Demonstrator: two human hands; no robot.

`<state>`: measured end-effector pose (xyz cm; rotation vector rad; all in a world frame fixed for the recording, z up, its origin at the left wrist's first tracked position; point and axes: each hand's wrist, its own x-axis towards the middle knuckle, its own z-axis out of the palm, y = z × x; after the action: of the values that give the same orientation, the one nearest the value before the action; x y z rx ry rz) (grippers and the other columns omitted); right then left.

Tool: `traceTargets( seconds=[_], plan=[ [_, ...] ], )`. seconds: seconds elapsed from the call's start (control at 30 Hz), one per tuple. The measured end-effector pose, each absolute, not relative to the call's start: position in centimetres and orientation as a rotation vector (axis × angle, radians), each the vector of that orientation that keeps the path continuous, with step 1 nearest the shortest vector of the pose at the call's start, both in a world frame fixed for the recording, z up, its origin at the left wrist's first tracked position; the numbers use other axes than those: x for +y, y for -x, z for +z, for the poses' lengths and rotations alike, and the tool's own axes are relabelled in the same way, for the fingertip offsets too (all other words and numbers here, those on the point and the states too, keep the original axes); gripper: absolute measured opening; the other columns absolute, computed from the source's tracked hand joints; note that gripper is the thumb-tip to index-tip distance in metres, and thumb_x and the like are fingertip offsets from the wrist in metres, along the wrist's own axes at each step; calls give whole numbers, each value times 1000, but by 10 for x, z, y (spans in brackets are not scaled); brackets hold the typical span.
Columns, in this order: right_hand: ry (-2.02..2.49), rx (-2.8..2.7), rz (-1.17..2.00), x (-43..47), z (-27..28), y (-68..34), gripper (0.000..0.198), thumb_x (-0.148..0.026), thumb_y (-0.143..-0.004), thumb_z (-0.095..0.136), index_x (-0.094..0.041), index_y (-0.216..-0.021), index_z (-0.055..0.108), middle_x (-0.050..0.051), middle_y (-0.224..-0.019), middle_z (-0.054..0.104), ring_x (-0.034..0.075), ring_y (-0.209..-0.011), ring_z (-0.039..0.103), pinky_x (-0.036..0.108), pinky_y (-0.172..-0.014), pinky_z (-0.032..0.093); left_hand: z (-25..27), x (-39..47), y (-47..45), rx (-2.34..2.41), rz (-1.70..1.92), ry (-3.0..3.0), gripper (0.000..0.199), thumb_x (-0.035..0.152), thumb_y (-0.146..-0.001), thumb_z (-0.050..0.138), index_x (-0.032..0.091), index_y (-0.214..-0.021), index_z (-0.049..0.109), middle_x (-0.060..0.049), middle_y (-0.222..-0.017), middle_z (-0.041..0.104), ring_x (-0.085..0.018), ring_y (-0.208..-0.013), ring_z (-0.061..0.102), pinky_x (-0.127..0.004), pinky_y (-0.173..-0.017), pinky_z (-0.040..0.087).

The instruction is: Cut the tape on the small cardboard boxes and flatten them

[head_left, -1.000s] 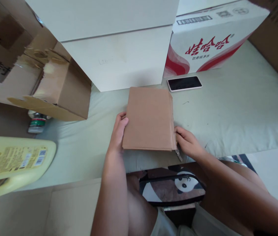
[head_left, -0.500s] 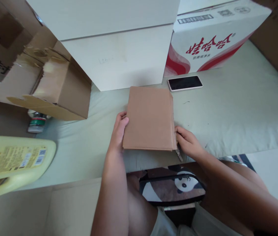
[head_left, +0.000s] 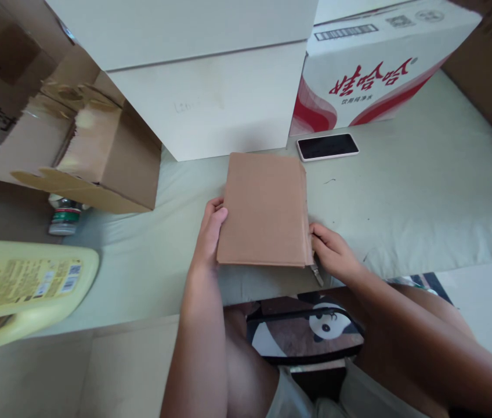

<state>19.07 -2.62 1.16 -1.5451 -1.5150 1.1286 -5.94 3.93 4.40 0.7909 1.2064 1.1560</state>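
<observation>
A flat brown cardboard box (head_left: pixel 263 212) lies on the pale green cloth in front of me, layered edges showing along its right side. My left hand (head_left: pixel 212 232) is closed on its left edge, thumb on top and fingers partly hidden underneath. At the lower right edge my right hand (head_left: pixel 330 247) is closed with its fingertips pinching the cardboard; the tips are partly hidden. Just beneath the right hand, a small metal clip-like piece (head_left: pixel 317 274) pokes out beside the box corner. I cannot make out its kind or what it is attached to.
Behind stand a large white box (head_left: pixel 211 110) and a red-and-white carton (head_left: pixel 359 87), with a phone (head_left: pixel 328 147) before them. To the left are an open, torn cardboard box (head_left: pixel 128 157), a bottle (head_left: pixel 65 217) and a yellow jug (head_left: pixel 32 284). A panda-print bag (head_left: pixel 289 337) sits below the edge.
</observation>
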Motion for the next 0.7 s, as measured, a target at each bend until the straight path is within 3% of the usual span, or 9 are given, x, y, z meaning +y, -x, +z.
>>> traceTargets(
  seconds=[0.7],
  plan=[
    [1552, -1510, 1126, -26, 11, -191, 18, -36, -86, 43, -25, -76, 54, 0, -71, 55, 18, -69, 52, 32, -70, 45, 47, 38, 59, 1222, 1140, -805, 52, 57, -65, 73, 25, -102, 56, -2, -96, 65, -21, -88, 65, -31, -70, 48]
  ],
)
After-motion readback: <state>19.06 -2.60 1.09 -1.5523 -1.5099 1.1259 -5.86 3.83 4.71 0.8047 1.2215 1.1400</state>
